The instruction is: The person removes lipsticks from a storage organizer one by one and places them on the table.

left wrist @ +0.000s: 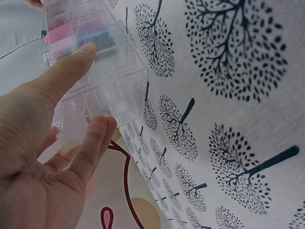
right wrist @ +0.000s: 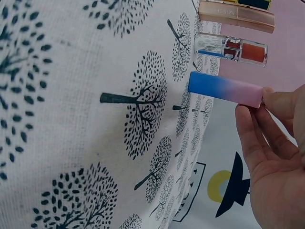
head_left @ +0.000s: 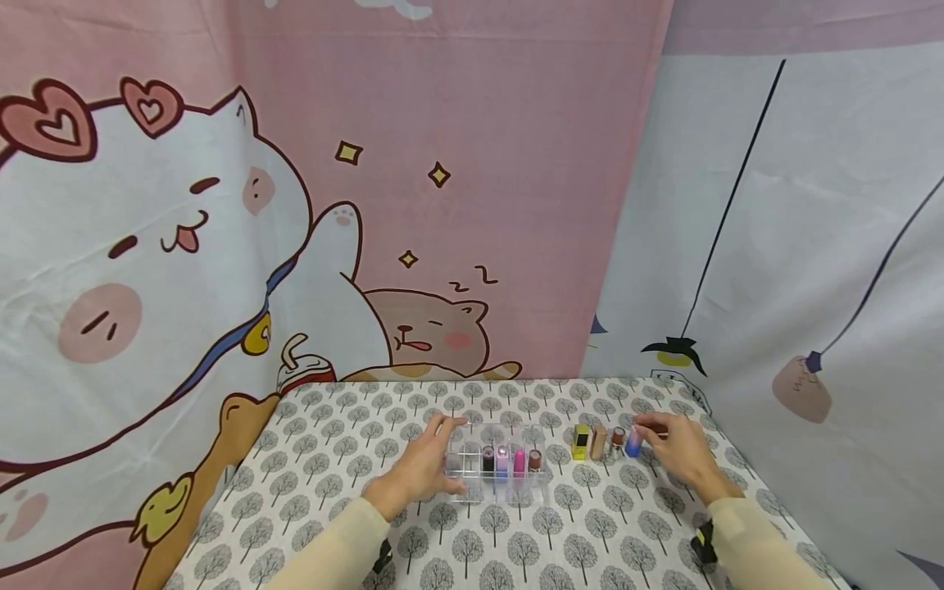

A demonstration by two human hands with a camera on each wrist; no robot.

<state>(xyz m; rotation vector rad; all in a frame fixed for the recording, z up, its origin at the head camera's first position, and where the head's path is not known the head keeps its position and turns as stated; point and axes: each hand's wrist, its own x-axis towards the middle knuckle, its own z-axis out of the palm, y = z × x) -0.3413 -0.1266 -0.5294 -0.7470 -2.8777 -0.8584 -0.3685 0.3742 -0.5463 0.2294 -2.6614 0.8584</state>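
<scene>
My left hand (head_left: 422, 464) grips the left end of a clear plastic lipstick organizer (head_left: 472, 496), thumb on the near side and fingers at the far side. Lipsticks stand in its compartments: a black one (head_left: 488, 460), a pink-to-blue one (head_left: 502, 464), a bright pink one (head_left: 519, 462) and a brown-red one (head_left: 534, 460). Over on the right, my right hand (right wrist: 274, 143) pinches the pink top end of a blue-and-pink lipstick (right wrist: 224, 88) between thumb and fingers. That lipstick is upright, at the right end of a row of lipsticks.
Beside the held lipstick stand a clear tube with a red-brown cap (head_left: 617, 441), a rose-gold lipstick (head_left: 598, 442) and a yellow lipstick with a dark panel (head_left: 580, 442). A tree-print cloth (head_left: 472, 545) covers the table. Cartoon-printed curtains (head_left: 531, 205) hang behind and beside it.
</scene>
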